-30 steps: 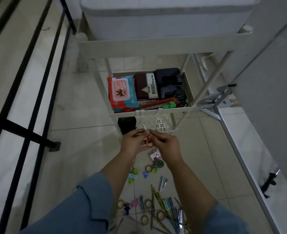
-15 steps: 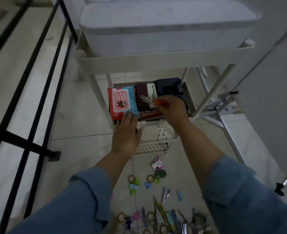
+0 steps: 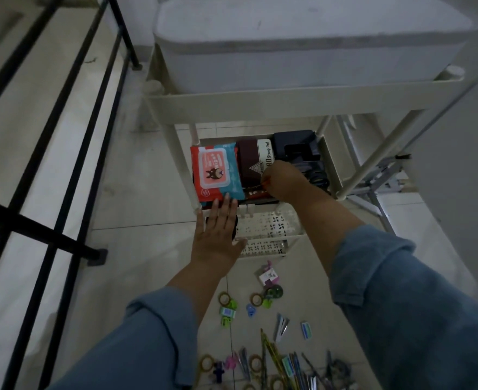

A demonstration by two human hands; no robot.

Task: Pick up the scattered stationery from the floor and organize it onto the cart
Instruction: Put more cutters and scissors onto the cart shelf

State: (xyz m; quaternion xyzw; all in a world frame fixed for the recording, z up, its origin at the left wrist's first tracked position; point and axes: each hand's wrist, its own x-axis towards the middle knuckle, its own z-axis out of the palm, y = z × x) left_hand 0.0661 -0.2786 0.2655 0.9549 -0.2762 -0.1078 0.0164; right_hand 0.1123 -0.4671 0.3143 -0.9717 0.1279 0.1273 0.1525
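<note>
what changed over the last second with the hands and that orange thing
The left hand let go of the orange-handled scissors and moved up, now flat at the front rim of the cart's middle shelf. The right hand carried them from above the floor into that shelf, still pinching them. The wipes pack, stamp pad box and floor stationery stayed put.

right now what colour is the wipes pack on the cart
The wipes pack is red-orange and teal; head view.

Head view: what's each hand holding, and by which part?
The right hand pinches a small orange item; only its orange tip shows, so the hold's place cannot be told. The left hand holds nothing, fingers straight.
</note>
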